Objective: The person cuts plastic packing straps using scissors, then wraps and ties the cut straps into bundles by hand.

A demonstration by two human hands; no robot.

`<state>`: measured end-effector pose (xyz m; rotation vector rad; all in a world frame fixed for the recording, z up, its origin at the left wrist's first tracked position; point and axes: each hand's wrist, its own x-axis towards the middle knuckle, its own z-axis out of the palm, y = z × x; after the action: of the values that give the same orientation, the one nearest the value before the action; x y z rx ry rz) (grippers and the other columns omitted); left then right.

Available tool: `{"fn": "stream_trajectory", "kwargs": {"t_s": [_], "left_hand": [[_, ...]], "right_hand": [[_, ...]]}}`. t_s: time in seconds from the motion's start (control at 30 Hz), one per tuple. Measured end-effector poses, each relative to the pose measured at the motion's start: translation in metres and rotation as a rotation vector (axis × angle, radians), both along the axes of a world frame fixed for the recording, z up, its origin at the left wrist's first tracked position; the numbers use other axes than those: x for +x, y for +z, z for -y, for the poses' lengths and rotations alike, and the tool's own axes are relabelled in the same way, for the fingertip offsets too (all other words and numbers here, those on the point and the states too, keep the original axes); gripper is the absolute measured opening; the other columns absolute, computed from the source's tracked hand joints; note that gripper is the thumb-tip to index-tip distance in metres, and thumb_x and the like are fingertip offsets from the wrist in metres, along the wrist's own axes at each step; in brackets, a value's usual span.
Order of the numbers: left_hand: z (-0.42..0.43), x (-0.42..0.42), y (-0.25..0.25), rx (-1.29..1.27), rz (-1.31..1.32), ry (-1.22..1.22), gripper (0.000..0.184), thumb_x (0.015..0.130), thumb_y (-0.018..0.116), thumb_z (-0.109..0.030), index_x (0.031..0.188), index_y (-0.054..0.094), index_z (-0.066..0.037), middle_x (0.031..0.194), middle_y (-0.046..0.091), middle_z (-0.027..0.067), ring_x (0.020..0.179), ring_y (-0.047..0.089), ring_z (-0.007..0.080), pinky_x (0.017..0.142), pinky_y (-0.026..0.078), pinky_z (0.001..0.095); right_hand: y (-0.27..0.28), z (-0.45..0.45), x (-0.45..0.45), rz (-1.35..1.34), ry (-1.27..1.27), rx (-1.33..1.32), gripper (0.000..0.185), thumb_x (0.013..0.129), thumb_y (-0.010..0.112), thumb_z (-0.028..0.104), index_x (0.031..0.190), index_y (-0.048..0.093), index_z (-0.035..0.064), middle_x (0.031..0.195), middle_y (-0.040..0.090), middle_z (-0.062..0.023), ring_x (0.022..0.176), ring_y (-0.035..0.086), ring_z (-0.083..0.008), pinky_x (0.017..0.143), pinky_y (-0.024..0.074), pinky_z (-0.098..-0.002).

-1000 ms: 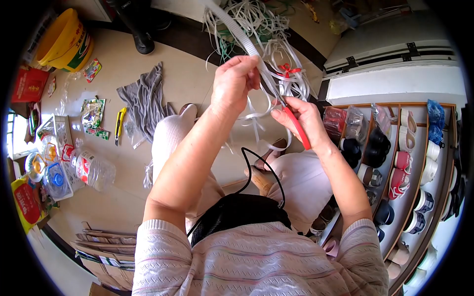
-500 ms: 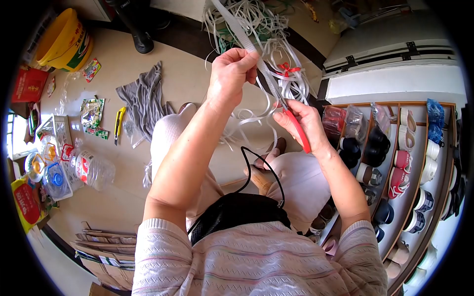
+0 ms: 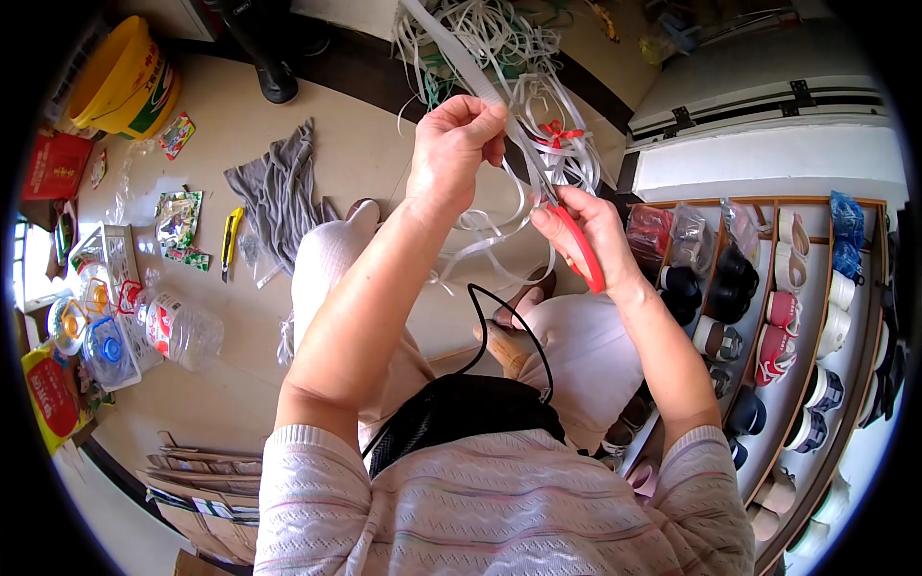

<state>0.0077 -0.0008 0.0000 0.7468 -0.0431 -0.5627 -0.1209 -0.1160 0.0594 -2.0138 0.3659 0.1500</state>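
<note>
My left hand pinches a long white strap that runs up past the top edge of the view. In my right hand are scissors with red handles. Their blades point up and left, against the strap just to the right of my left hand. Thin white strips curl below the strap between my hands. Behind them lies a tangled heap of white strips with some green ones and a red ribbon.
A shoe rack stands at the right. On the floor at the left are a grey cloth, a yellow cutter, a yellow bucket and plastic bottles. Flattened cardboard leans at the lower left.
The thin strips hanging under the strap have shifted and curl differently. My left hand has moved slightly up since the first frame, and the scissors have stayed nearly in place.
</note>
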Motion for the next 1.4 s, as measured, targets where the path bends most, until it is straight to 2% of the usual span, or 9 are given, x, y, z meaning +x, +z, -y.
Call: {"fn": "stream_trajectory", "kwargs": {"t_s": [0.4,0.7,0.9,1.0,1.1,1.2,1.3,1.4], "left_hand": [[-0.005,0.012,0.002,0.054,0.025,-0.01,0.01,0.079,0.064,-0.009,0.076,0.058,-0.002,0.062,0.053,0.0025,0.05,0.049,0.0109,0.046,0.039,0.0227],[-0.001,0.003,0.002,0.03,0.007,-0.022,0.01,0.077,0.064,-0.007,0.073,0.058,-0.001,0.061,0.055,0.0031,0.048,0.048,0.0099,0.044,0.039,0.0226],[-0.003,0.003,0.001,0.041,-0.037,-0.063,0.012,0.078,0.066,-0.011,0.073,0.058,-0.003,0.063,0.054,0.003,0.052,0.049,0.0114,0.047,0.041,0.0238],[-0.002,0.003,-0.002,0.036,-0.066,-0.077,0.011,0.078,0.066,-0.011,0.073,0.058,-0.003,0.063,0.054,0.0025,0.051,0.049,0.0112,0.048,0.041,0.0239],[-0.001,0.001,-0.003,0.037,-0.097,-0.102,0.011,0.077,0.066,-0.011,0.073,0.058,-0.003,0.062,0.053,0.002,0.052,0.048,0.0108,0.048,0.04,0.0239],[0.0,-0.003,-0.003,0.035,-0.118,-0.151,0.012,0.078,0.065,-0.011,0.074,0.058,-0.003,0.062,0.053,0.0018,0.052,0.048,0.0104,0.048,0.04,0.0238],[-0.002,0.0,-0.002,0.033,-0.14,-0.135,0.012,0.078,0.065,-0.012,0.075,0.059,-0.002,0.062,0.053,0.0021,0.052,0.048,0.0103,0.048,0.04,0.0236],[-0.005,0.004,0.004,0.075,-0.124,-0.095,0.013,0.079,0.064,-0.013,0.076,0.059,-0.001,0.062,0.054,0.0026,0.051,0.048,0.0102,0.048,0.04,0.023]], "right_hand": [[-0.002,-0.003,-0.009,-0.017,-0.017,0.034,0.018,0.083,0.062,0.018,0.088,0.058,0.0019,0.057,0.043,0.0082,0.044,0.035,0.0008,0.039,0.0261,-0.0161],[0.002,0.001,-0.005,-0.042,-0.04,-0.058,0.028,0.081,0.064,0.017,0.098,0.048,0.0015,0.06,0.049,0.0046,0.047,0.037,-0.0005,0.041,0.0275,-0.016],[-0.008,0.01,-0.008,0.009,0.012,-0.128,0.029,0.078,0.068,0.014,0.092,0.045,0.0018,0.066,0.053,0.0012,0.057,0.044,-0.0026,0.051,0.0362,-0.0159],[-0.007,0.01,-0.01,-0.013,-0.011,-0.073,0.029,0.077,0.068,0.013,0.091,0.045,0.0016,0.068,0.054,0.0004,0.061,0.046,-0.0033,0.056,0.0386,-0.017],[-0.003,0.008,-0.007,-0.021,-0.022,-0.051,0.029,0.077,0.069,0.012,0.091,0.045,0.0012,0.067,0.053,0.0007,0.06,0.045,-0.0028,0.055,0.0381,-0.0173],[0.003,0.005,-0.001,-0.048,-0.024,-0.094,0.031,0.075,0.07,0.015,0.088,0.047,0.0004,0.07,0.062,-0.0076,0.065,0.056,-0.0072,0.059,0.044,-0.0209],[-0.003,0.005,0.0,-0.005,-0.023,-0.064,0.029,0.077,0.069,0.013,0.09,0.046,0.001,0.066,0.053,0.0011,0.059,0.043,-0.0022,0.052,0.0356,-0.0171],[-0.002,0.005,-0.001,-0.022,-0.018,-0.072,0.029,0.077,0.069,0.014,0.089,0.046,0.0012,0.066,0.052,0.0013,0.058,0.042,-0.0022,0.051,0.035,-0.0171]]}}
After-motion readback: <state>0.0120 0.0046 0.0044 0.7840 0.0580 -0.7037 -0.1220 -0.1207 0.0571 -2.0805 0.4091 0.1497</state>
